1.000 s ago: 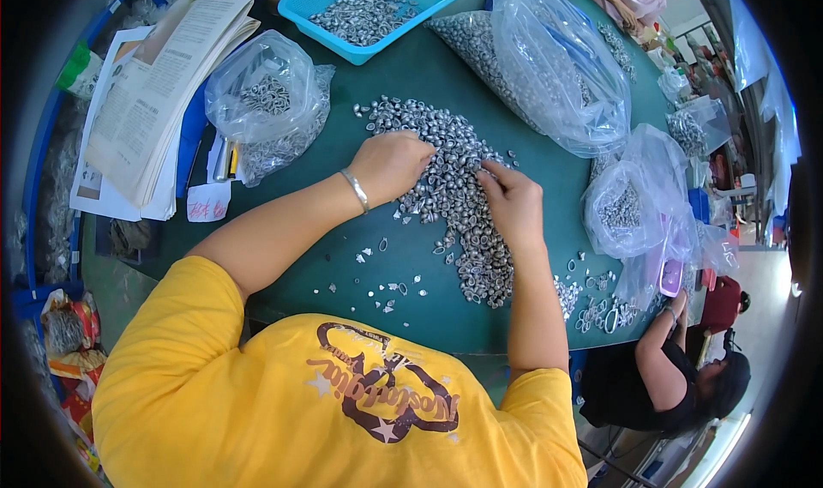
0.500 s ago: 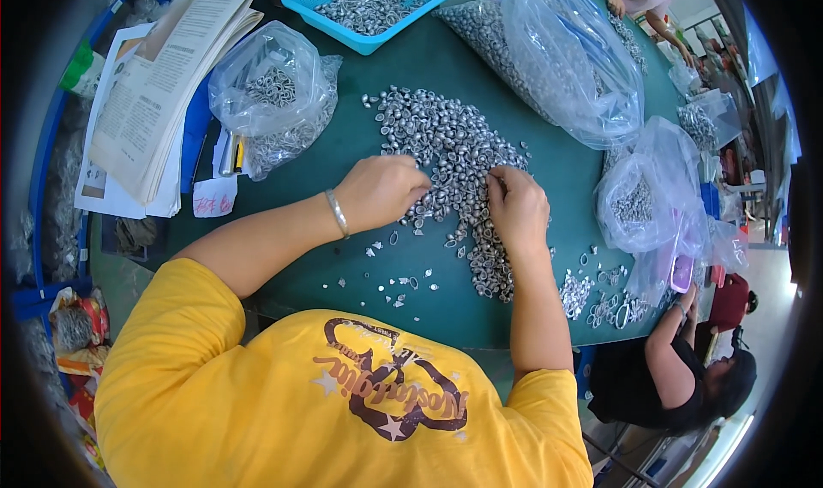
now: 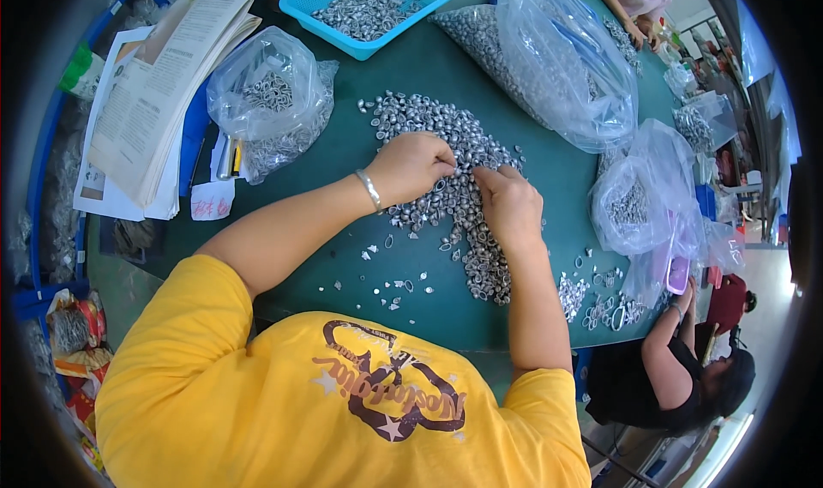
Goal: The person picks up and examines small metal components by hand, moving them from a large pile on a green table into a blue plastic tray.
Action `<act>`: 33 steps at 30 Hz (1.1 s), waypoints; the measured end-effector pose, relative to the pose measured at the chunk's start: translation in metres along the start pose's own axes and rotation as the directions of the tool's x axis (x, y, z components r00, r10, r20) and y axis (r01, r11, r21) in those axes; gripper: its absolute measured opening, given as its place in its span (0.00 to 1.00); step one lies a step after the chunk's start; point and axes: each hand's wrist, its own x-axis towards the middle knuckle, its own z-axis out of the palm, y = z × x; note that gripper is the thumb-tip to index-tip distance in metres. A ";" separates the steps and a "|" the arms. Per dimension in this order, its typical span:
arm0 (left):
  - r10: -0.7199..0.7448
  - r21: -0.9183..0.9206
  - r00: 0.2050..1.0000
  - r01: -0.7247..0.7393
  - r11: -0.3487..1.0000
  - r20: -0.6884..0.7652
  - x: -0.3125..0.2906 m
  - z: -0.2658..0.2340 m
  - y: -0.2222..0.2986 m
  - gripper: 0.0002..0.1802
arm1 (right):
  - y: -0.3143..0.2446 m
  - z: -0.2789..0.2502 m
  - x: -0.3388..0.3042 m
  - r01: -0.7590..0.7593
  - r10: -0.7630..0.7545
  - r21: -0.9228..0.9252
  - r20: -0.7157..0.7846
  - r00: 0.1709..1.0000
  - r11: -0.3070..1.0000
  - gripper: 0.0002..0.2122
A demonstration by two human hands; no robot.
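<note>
A heap of small silvery metal rings (image 3: 446,175) lies mid-table on the green mat (image 3: 360,102). The left hand (image 3: 410,165) and right hand (image 3: 507,203) rest on it, fingers curled; whether they pinch anything, I cannot tell. A careless sweep could scatter rings off the near edge.

One head-worn fisheye camera is looking steeply down from close above the person's yellow shirt (image 3: 343,394) onto the green table (image 3: 411,68); its rim is bending straight edges.
</note>
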 end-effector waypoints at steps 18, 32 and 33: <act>-0.242 -0.844 0.810 0.527 -0.097 0.534 -0.034 -0.023 0.007 0.04 | -0.019 -0.012 -0.013 -0.436 0.063 0.710 0.557 0.828 -0.553 0.06; -0.279 -0.836 0.793 0.543 -0.083 0.542 -0.043 -0.017 0.010 0.09 | -0.025 -0.003 -0.021 -0.330 0.052 0.632 0.507 0.860 -0.701 0.08; -0.282 -0.833 0.789 0.548 -0.080 0.546 -0.043 -0.017 0.010 0.09 | -0.028 -0.004 -0.021 -0.305 0.097 0.669 0.493 0.865 -0.678 0.08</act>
